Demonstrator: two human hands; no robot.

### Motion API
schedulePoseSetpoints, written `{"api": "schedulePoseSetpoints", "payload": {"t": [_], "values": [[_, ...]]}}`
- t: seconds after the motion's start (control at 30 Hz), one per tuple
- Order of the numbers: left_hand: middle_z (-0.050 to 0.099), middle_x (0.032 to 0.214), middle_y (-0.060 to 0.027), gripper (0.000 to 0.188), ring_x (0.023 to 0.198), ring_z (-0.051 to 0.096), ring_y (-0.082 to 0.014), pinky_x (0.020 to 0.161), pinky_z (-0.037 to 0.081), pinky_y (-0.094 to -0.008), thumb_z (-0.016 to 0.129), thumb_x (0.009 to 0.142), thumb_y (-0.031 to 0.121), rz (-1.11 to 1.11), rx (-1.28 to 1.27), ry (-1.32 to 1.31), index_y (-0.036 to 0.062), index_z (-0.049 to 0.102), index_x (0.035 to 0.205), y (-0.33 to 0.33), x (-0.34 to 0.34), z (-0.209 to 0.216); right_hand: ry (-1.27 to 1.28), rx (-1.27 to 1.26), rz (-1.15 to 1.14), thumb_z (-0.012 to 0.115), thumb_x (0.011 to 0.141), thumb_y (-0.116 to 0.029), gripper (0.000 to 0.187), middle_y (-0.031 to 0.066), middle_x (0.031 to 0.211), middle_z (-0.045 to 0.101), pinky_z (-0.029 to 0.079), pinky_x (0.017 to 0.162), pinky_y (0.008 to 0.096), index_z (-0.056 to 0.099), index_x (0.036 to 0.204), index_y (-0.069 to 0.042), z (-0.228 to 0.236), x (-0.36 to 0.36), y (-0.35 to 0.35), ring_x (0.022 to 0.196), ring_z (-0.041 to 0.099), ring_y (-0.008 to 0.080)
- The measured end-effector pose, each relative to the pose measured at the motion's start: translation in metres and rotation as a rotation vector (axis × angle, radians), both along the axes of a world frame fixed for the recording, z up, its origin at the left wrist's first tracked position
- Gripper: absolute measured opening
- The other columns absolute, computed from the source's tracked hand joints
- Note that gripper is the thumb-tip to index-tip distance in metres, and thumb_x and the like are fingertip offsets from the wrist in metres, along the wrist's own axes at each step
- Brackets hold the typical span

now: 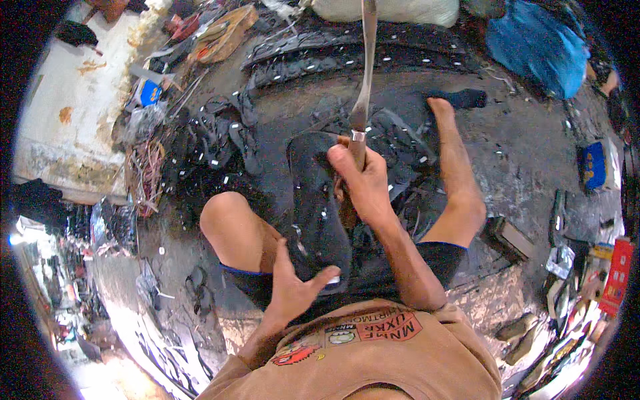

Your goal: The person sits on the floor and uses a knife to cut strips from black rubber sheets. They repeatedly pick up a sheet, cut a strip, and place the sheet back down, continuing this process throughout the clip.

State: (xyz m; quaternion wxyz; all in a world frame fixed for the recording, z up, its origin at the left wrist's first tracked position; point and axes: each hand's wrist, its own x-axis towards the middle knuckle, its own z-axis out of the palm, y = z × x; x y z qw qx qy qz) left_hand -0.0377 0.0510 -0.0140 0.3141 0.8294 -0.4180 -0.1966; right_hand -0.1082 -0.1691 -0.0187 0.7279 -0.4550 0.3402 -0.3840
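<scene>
My right hand is closed around the handle of a long-bladed knife, its blade pointing away from me. Between my bent legs lies a long black shoe-sole-shaped piece, with a small white patch near its close end. My left hand grips that near end, thumb over the top and index finger along the left edge. Some of its other fingers are hidden. The knife's blade is apart from the sole, and the right hand is above its right edge.
Black sandal-like pieces lie heaped at left, with a long black stack farther off. A blue plastic bag and a white sack stand at the back. A dark block rests right of my knee, and a pale slab is at far left.
</scene>
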Motion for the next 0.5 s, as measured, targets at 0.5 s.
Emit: {"api": "schedulePoseSetpoints", "payload": {"t": [0.5], "values": [[0.072,0.116,-0.0013,0.047,0.111,0.065,-0.0128,0.100,0.049,-0.0298,0.061,0.105,0.041,0.030,-0.110,1.086,0.0021,0.064,0.132,-0.069,0.045,0.055,0.687,-0.377,0.207,0.046,0.108,-0.031,0.032,0.0157,0.063,0.054,0.043,0.055,0.0414,0.061,0.110,-0.003,-0.036,-0.166,0.171,0.054,0.056,0.0297]]}}
